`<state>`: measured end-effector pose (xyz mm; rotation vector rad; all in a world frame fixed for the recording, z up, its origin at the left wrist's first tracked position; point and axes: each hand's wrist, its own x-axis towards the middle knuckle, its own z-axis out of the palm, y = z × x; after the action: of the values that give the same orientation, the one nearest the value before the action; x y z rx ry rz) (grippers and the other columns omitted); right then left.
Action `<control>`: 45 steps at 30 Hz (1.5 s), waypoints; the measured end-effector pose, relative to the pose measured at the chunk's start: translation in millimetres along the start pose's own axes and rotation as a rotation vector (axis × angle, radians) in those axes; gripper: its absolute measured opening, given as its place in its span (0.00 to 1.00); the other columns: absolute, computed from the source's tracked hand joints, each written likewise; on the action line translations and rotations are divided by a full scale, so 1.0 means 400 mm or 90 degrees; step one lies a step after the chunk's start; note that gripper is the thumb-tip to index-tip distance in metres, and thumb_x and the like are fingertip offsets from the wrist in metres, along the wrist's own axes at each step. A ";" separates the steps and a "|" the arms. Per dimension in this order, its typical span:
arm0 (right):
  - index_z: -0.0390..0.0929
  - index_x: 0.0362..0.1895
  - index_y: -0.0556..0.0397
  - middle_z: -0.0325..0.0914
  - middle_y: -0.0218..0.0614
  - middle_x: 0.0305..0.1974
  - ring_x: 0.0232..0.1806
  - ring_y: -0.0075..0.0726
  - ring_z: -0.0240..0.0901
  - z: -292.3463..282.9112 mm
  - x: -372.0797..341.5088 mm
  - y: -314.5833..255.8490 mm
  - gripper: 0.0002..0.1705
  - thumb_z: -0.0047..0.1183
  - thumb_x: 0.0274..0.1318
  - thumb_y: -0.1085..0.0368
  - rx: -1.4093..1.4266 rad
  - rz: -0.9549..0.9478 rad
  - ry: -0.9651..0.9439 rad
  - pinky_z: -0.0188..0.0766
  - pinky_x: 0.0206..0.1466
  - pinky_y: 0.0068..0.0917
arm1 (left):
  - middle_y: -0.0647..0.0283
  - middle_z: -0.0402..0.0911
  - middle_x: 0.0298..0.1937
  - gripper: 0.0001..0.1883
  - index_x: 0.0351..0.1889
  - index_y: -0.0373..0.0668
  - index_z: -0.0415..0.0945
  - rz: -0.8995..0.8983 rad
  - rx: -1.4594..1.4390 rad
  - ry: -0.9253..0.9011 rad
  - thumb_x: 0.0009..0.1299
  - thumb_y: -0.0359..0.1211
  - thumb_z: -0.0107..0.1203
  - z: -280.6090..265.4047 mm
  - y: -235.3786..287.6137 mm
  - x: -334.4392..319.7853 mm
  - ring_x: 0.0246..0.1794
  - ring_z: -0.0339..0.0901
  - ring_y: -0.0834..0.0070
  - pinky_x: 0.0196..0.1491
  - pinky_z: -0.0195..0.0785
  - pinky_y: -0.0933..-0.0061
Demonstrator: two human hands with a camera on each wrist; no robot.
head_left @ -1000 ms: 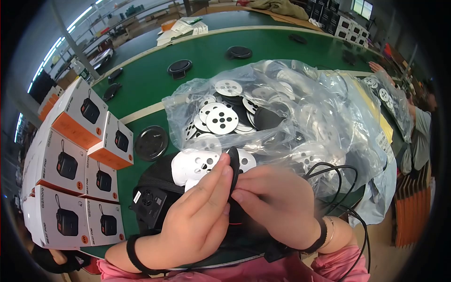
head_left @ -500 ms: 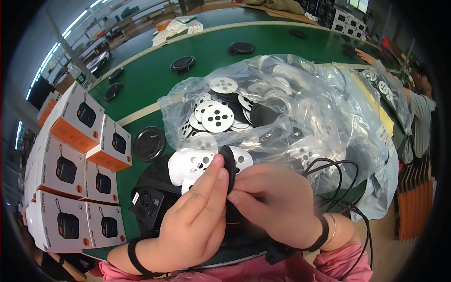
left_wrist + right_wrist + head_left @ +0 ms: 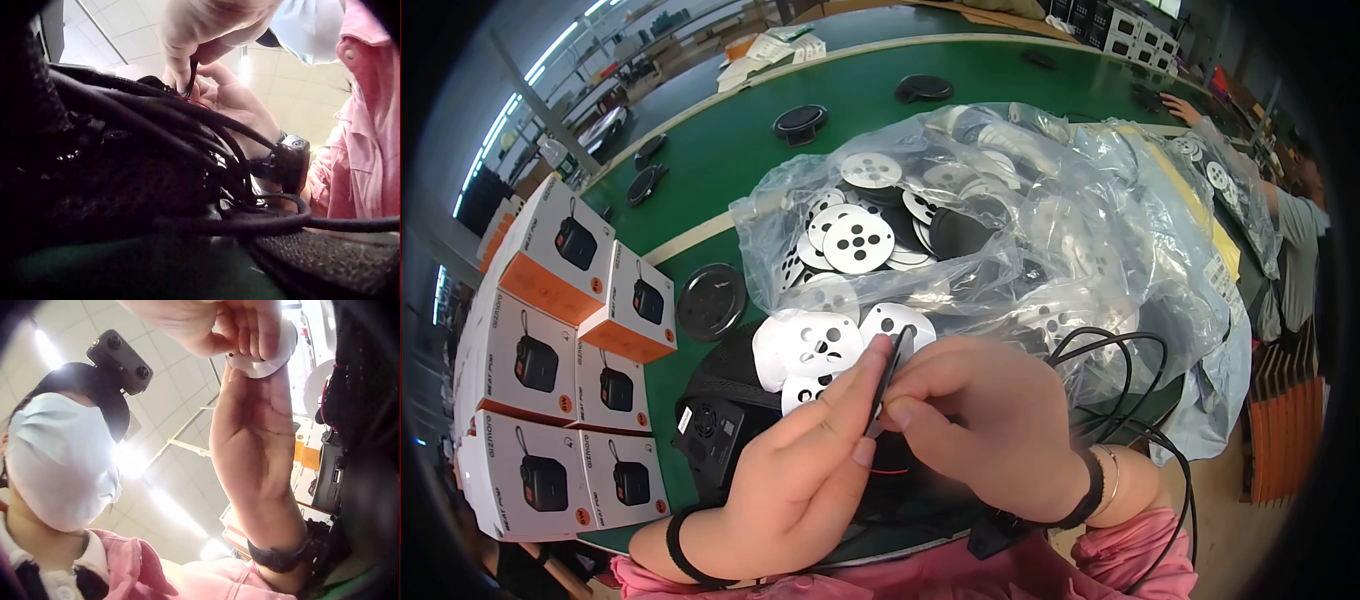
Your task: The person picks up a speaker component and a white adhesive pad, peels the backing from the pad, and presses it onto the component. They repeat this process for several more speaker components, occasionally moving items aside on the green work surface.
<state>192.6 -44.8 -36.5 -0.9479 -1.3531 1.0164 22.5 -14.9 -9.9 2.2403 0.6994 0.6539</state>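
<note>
In the head view a thin round disc [image 3: 888,378] stands almost edge-on between the hands. The left hand [image 3: 795,485] holds it along long, nearly straight fingers, with the thumb by its lower edge. Thumb and bent forefinger of the right hand [image 3: 990,425] pinch close against its other side; what lies between those fingertips is hidden. From the right wrist, the disc's pale face [image 3: 265,365] shows above the left palm [image 3: 256,437], under curled right fingers [image 3: 250,331]. White discs with round holes [image 3: 858,243] fill a clear plastic bag [image 3: 1080,240] behind the hands.
Printed boxes [image 3: 530,355] are stacked at the left. Black round parts [image 3: 712,302] lie on the green table [image 3: 700,170]. A black device [image 3: 718,435] and white discs [image 3: 808,345] sit beside the hands, black cables [image 3: 1128,375] at the right. Another person's arm [image 3: 1185,108] reaches in at back right.
The disc has tipped, its top leaning to the right, and looks thinner and greyer than its earlier black face. The left thumb shows lower at its edge. The right hand stays against it.
</note>
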 end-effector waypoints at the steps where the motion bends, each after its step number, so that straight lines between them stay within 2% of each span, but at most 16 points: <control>1: 0.74 0.31 0.61 0.71 0.33 0.32 0.32 0.20 0.70 0.001 0.001 -0.002 0.04 0.51 0.46 0.77 0.005 0.003 0.000 0.70 0.33 0.13 | 0.41 0.59 0.59 0.25 0.58 0.27 0.56 -0.020 -0.031 -0.005 0.60 0.18 0.41 -0.002 0.000 0.000 0.54 0.67 0.56 0.53 0.60 0.75; 11: 0.75 0.32 0.61 0.72 0.35 0.31 0.31 0.23 0.71 0.004 0.007 0.000 0.06 0.52 0.46 0.76 0.010 0.009 -0.010 0.69 0.33 0.15 | 0.38 0.57 0.59 0.28 0.59 0.26 0.53 0.048 0.126 0.068 0.57 0.16 0.42 0.016 -0.013 0.002 0.58 0.62 0.52 0.55 0.58 0.72; 13: 0.75 0.30 0.59 0.73 0.35 0.29 0.28 0.30 0.72 0.008 0.009 0.009 0.07 0.55 0.42 0.76 -0.200 -0.150 0.022 0.68 0.29 0.19 | 0.37 0.55 0.60 0.31 0.60 0.25 0.50 -0.004 0.060 0.021 0.54 0.14 0.39 0.013 -0.008 0.004 0.59 0.60 0.50 0.56 0.56 0.72; 17: 0.75 0.29 0.57 0.73 0.36 0.27 0.26 0.36 0.71 0.020 0.006 0.009 0.08 0.56 0.39 0.75 -0.267 -0.202 0.065 0.67 0.27 0.23 | 0.37 0.51 0.62 0.36 0.61 0.25 0.46 -0.029 0.006 -0.008 0.48 0.12 0.35 0.018 -0.006 -0.001 0.60 0.57 0.48 0.58 0.53 0.71; 19: 0.75 0.29 0.57 0.73 0.36 0.28 0.25 0.36 0.71 0.020 0.007 0.014 0.08 0.56 0.38 0.75 -0.261 -0.211 0.061 0.68 0.26 0.25 | 0.51 0.69 0.43 0.39 0.63 0.29 0.46 -0.017 0.028 0.043 0.46 0.11 0.32 0.032 -0.006 -0.003 0.43 0.69 0.64 0.48 0.58 0.79; 26: 0.74 0.28 0.57 0.72 0.36 0.26 0.24 0.35 0.70 0.019 0.011 0.023 0.08 0.56 0.37 0.76 -0.243 -0.230 0.077 0.67 0.25 0.23 | 0.50 0.67 0.46 0.42 0.64 0.29 0.37 -0.047 -0.108 0.037 0.44 0.10 0.32 0.053 -0.007 -0.018 0.43 0.69 0.65 0.49 0.58 0.78; 28: 0.74 0.27 0.56 0.72 0.35 0.25 0.23 0.33 0.70 0.009 0.012 0.013 0.08 0.55 0.36 0.76 -0.301 -0.205 0.060 0.67 0.25 0.21 | 0.49 0.61 0.55 0.44 0.65 0.31 0.32 -0.042 -0.066 -0.031 0.44 0.10 0.29 0.045 0.001 -0.020 0.52 0.66 0.64 0.54 0.56 0.76; 29: 0.74 0.27 0.56 0.72 0.35 0.25 0.23 0.33 0.70 0.005 0.015 0.012 0.08 0.55 0.36 0.76 -0.300 -0.203 0.060 0.67 0.25 0.21 | 0.49 0.61 0.55 0.44 0.65 0.31 0.32 -0.043 -0.067 -0.033 0.44 0.10 0.29 0.046 -0.002 -0.022 0.52 0.66 0.64 0.54 0.56 0.76; 31: 0.74 0.27 0.57 0.72 0.35 0.25 0.23 0.32 0.70 -0.001 0.020 0.010 0.08 0.56 0.36 0.76 -0.288 -0.182 0.062 0.66 0.25 0.21 | 0.49 0.51 0.63 0.46 0.65 0.34 0.30 -0.053 -0.230 -0.043 0.43 0.09 0.28 0.049 -0.008 -0.025 0.62 0.56 0.62 0.60 0.51 0.69; 32: 0.74 0.28 0.57 0.73 0.35 0.25 0.23 0.30 0.70 0.004 0.019 0.012 0.09 0.56 0.36 0.76 -0.272 -0.194 0.076 0.67 0.25 0.20 | 0.51 0.44 0.66 0.46 0.65 0.35 0.30 -0.110 -0.321 -0.066 0.42 0.09 0.26 0.033 -0.002 -0.022 0.67 0.44 0.63 0.64 0.44 0.64; 33: 0.74 0.28 0.57 0.73 0.35 0.25 0.23 0.30 0.70 0.005 0.019 0.012 0.09 0.56 0.36 0.76 -0.271 -0.194 0.074 0.67 0.25 0.20 | 0.51 0.44 0.66 0.46 0.65 0.35 0.30 -0.112 -0.321 -0.065 0.42 0.09 0.26 0.032 -0.006 -0.021 0.67 0.44 0.63 0.64 0.44 0.64; 35: 0.75 0.30 0.56 0.73 0.35 0.26 0.23 0.30 0.70 0.006 0.022 0.011 0.10 0.56 0.37 0.76 -0.229 -0.218 0.069 0.67 0.26 0.20 | 0.43 0.49 0.63 0.43 0.64 0.29 0.33 -0.087 -0.507 0.009 0.44 0.10 0.29 0.031 -0.017 -0.020 0.64 0.53 0.61 0.61 0.47 0.70; 36: 0.75 0.30 0.56 0.73 0.35 0.26 0.23 0.30 0.70 0.008 0.022 0.007 0.10 0.56 0.37 0.76 -0.227 -0.218 0.066 0.67 0.26 0.20 | 0.45 0.55 0.59 0.44 0.64 0.29 0.33 -0.103 -0.482 0.018 0.43 0.10 0.29 0.027 -0.014 -0.019 0.62 0.56 0.65 0.60 0.48 0.72; 39: 0.75 0.32 0.56 0.73 0.35 0.28 0.25 0.30 0.71 0.011 0.020 -0.002 0.11 0.57 0.38 0.75 -0.192 -0.196 0.051 0.67 0.28 0.21 | 0.46 0.57 0.58 0.43 0.64 0.29 0.35 -0.129 -0.383 -0.014 0.43 0.11 0.30 0.011 -0.010 -0.020 0.59 0.60 0.65 0.58 0.50 0.75; 43: 0.75 0.33 0.56 0.73 0.36 0.31 0.28 0.30 0.71 0.006 0.020 0.008 0.12 0.59 0.38 0.73 -0.218 -0.190 0.025 0.67 0.30 0.21 | 0.47 0.58 0.57 0.42 0.64 0.29 0.36 -0.079 -0.362 0.014 0.44 0.12 0.30 0.020 -0.017 -0.014 0.57 0.61 0.65 0.56 0.50 0.78; 45: 0.75 0.33 0.56 0.72 0.36 0.31 0.29 0.30 0.71 0.003 0.021 0.009 0.12 0.59 0.39 0.73 -0.237 -0.188 0.014 0.67 0.30 0.20 | 0.47 0.55 0.60 0.42 0.64 0.29 0.38 -0.086 -0.377 0.005 0.44 0.11 0.30 0.016 -0.020 -0.015 0.58 0.60 0.63 0.57 0.50 0.78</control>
<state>190.9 -36.0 -37.3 -0.9883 -1.6409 0.5367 19.7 -16.9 -21.4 1.6332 0.5627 0.6944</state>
